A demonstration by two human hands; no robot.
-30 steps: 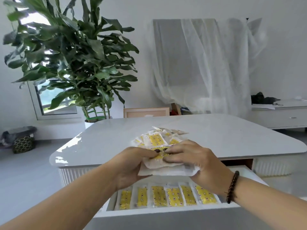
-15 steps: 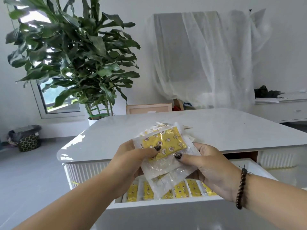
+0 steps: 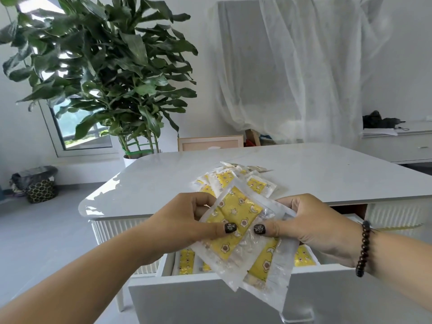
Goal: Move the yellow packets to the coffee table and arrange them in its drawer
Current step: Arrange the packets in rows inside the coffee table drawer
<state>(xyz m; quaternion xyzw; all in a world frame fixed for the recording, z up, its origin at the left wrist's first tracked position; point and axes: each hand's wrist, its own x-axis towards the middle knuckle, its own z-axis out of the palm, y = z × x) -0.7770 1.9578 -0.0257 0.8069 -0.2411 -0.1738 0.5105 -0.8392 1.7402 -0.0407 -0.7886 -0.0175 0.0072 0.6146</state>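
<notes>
left hand point(image 3: 187, 220) and right hand point(image 3: 311, 226) pinch held packets point(image 3: 236, 220) over drawer point(image 3: 210, 291) | light, limp, slippery film | grip edges

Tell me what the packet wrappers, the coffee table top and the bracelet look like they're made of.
Packet wrappers: thin clear plastic film, probably; crinkled, glinting, see-through at the edges.
Coffee table top: glossy pale stone or a stone-look slab, judging by its sharp window reflections.
Bracelet: dark round beads, maybe wood; too small to tell.
</notes>
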